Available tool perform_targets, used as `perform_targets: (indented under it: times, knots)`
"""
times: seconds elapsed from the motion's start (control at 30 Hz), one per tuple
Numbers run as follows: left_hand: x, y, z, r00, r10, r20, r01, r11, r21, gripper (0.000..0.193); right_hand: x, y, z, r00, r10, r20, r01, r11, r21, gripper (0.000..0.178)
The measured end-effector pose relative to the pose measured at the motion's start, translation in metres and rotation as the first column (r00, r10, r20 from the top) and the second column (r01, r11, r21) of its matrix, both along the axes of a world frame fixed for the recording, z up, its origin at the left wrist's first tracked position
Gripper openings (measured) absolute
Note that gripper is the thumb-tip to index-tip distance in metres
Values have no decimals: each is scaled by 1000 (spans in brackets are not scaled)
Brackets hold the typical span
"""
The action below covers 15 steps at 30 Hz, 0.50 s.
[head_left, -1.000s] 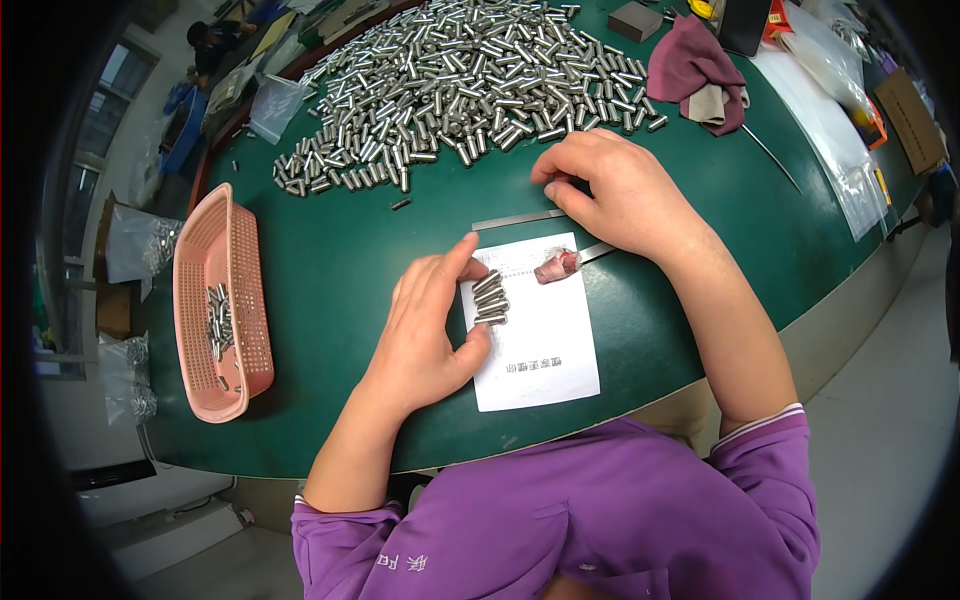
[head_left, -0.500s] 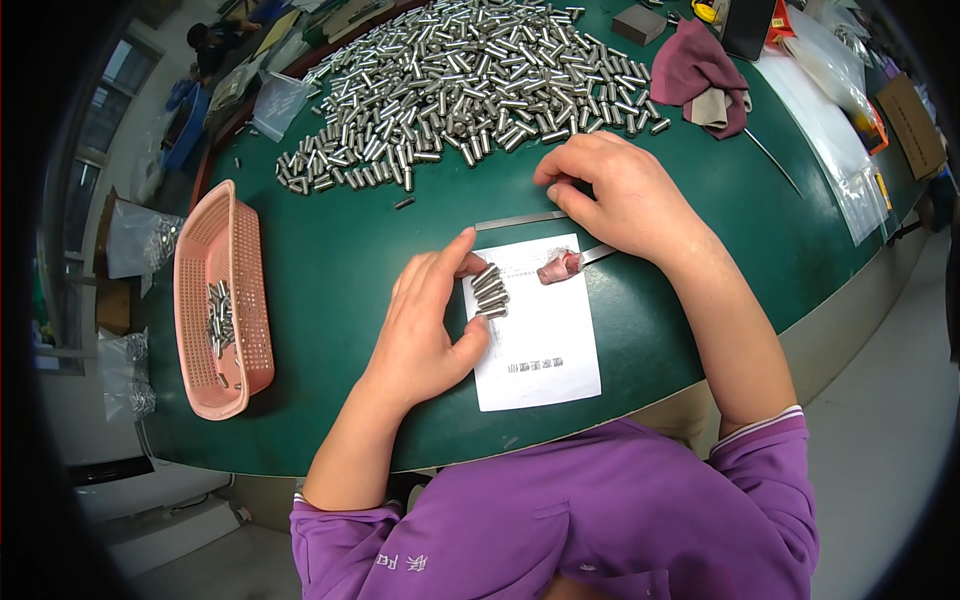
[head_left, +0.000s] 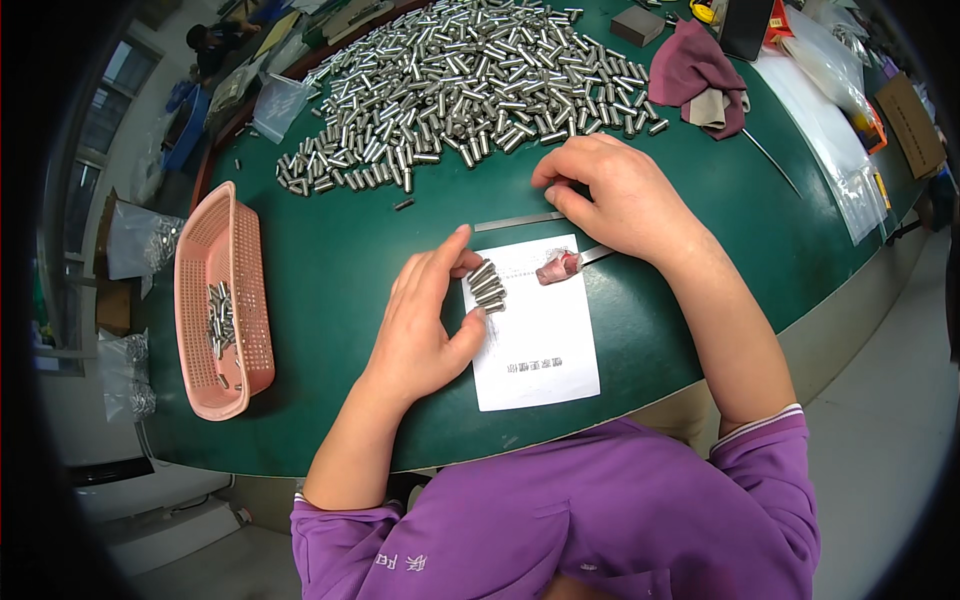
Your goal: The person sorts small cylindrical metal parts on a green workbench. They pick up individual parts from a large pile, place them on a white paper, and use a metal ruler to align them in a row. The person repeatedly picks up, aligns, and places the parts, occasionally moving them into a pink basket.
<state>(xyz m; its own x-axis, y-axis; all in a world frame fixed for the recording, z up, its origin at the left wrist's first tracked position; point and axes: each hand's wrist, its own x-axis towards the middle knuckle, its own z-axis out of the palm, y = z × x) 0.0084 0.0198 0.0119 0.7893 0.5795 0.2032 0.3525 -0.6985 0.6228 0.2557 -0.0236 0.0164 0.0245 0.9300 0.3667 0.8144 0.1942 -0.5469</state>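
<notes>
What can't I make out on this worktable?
In the head view:
Right hand: its curled fingers hide whether they grip anything.
Red-wrapped strip: the right wrist hides its far end.
Pile: upper pieces hide those beneath.
Paper: the fine print is too small and blurred.

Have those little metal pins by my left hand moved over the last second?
Yes, slightly: against the white paper, the pins have shifted away from you, toward its far edge.
</notes>
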Motion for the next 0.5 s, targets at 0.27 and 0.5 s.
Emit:
perform_targets:
  times: [0.27,0.5]
  knots:
    - [1,1,0,1000,19,5,-19,1000,-12,72,0,0,1,1000,1,6,-1,1000,-5,11]
    - [0,1,-2,999,40,17,-40,999,-3,72,0,-1,2,1000,1,10,-1,1000,-1,11]
